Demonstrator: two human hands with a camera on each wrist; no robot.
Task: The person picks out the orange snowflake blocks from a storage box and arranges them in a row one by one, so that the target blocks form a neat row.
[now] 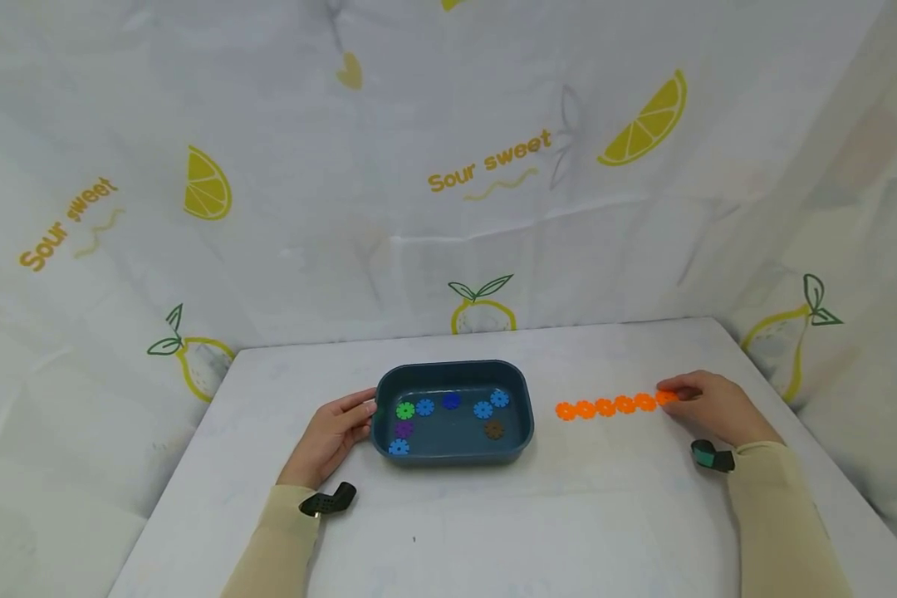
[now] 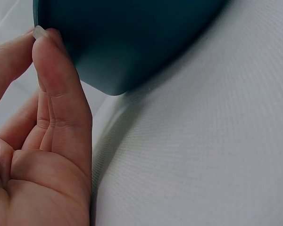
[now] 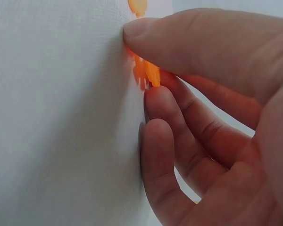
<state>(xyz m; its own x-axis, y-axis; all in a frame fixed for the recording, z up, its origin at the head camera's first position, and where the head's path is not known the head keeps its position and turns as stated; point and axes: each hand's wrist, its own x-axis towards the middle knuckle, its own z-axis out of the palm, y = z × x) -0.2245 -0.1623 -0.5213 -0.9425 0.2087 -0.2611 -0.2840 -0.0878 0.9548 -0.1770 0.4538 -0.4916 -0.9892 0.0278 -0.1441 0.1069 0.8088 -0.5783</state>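
A dark teal plastic tray [image 1: 452, 458] rests on the table, holding several notched, snowflake-like discs in blue, green, purple and brown, among them a green disc [image 1: 405, 410]. The left hand [image 1: 330, 436] grips the tray's left end at the rim; close up in the left wrist view, its fingertips [image 2: 49, 44] pinch the tray wall [image 2: 111, 70]. To the right of the tray, several orange discs [image 1: 605, 407] lie in a row. The right hand [image 1: 713, 407] pinches the orange disc [image 3: 152, 73] at the row's right end between thumb and fingers, low over the table.
The white-covered table [image 1: 523, 531] ends at a back edge, where a white cloth [image 1: 306, 274] with lemon prints rises. Each wrist carries a dark strapped device, such as the left one [image 1: 329, 500].
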